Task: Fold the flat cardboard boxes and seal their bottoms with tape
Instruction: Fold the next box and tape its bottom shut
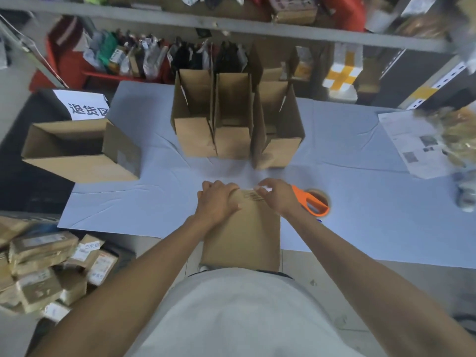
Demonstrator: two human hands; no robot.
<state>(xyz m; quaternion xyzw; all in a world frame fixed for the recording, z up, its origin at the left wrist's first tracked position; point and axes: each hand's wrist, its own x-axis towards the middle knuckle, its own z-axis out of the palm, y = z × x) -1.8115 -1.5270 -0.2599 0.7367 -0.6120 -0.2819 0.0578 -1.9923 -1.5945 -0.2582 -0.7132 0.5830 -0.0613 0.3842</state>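
A brown cardboard box (242, 235) stands between my body and the table's near edge, its far end up by my hands. My left hand (217, 202) lies over the box's far left corner, fingers curled over the edge. My right hand (277, 195) is at the far right corner, fingertips pinching a strip of clear tape (253, 195) across the box end. An orange tape dispenser (313, 202) with its roll lies on the table just right of my right hand.
Three folded boxes (233, 117) stand open in a row at the table's far middle. A larger open box (79, 148) lies at the left. The table has a pale blue cover (360, 202). Printed papers (414, 145) lie far right. Taped parcels (46, 269) are piled lower left.
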